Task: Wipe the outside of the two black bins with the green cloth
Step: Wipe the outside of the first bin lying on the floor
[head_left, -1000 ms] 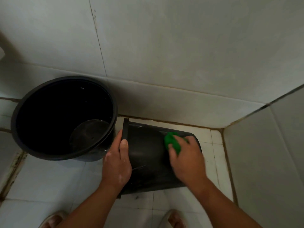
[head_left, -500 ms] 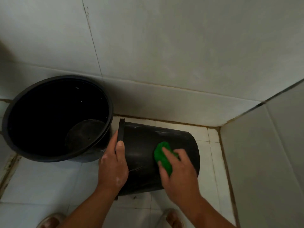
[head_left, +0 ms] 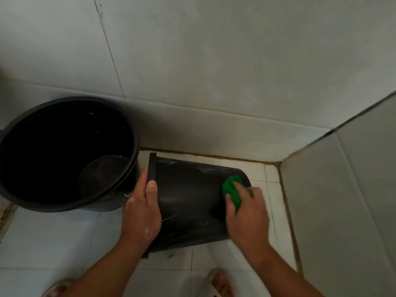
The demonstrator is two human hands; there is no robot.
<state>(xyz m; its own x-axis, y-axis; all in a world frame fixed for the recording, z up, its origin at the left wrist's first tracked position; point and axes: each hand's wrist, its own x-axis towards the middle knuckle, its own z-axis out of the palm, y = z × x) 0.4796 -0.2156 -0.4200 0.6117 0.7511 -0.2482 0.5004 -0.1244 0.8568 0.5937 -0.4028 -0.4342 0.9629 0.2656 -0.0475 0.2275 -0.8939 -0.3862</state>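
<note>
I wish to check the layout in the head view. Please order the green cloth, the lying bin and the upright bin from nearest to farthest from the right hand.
1. The green cloth, held in the right hand itself.
2. The lying bin, directly under the cloth, in the middle.
3. The upright bin, at far left, beyond the left hand.

No legible text, label, brand or number shows on the upright bin, tipped bin, green cloth or tiles.
</note>
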